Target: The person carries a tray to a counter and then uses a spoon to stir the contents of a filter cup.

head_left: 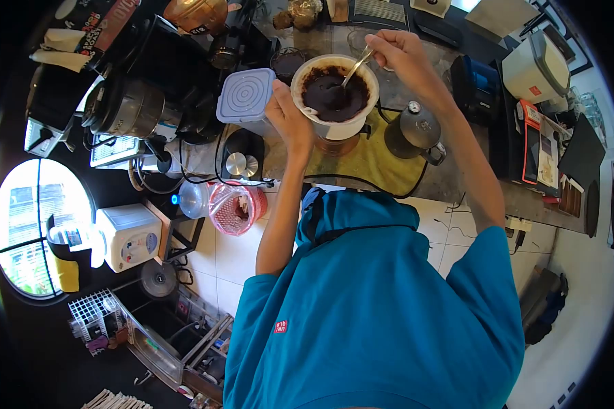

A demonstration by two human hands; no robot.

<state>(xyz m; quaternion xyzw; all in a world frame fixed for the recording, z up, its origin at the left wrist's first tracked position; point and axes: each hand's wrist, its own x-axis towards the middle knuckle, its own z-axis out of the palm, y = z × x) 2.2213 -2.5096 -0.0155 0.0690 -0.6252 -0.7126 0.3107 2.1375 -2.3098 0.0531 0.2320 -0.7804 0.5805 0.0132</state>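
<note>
A white coffee dripper [337,129] with a pale filter, holding wet dark coffee grounds [331,97], stands on a brownish glass server [338,145]. My left hand [290,119] grips the dripper's left side, thumb up near the rim; its other fingers are partly hidden. Pinched in my right hand [399,54] is a metal spoon [359,67], which slants down with its tip in the grounds. A dark gooseneck kettle [414,129] with a thermometer in its lid stands to the right on a yellow-green towel [392,167].
Left of the dripper are a lidded plastic container [247,95] and a small device with silver knobs [240,163]. Coffee machines [133,109] fill the far left. A blue-black printer [476,88] stands right. Below the counter's edge sits a red lined bin [237,208].
</note>
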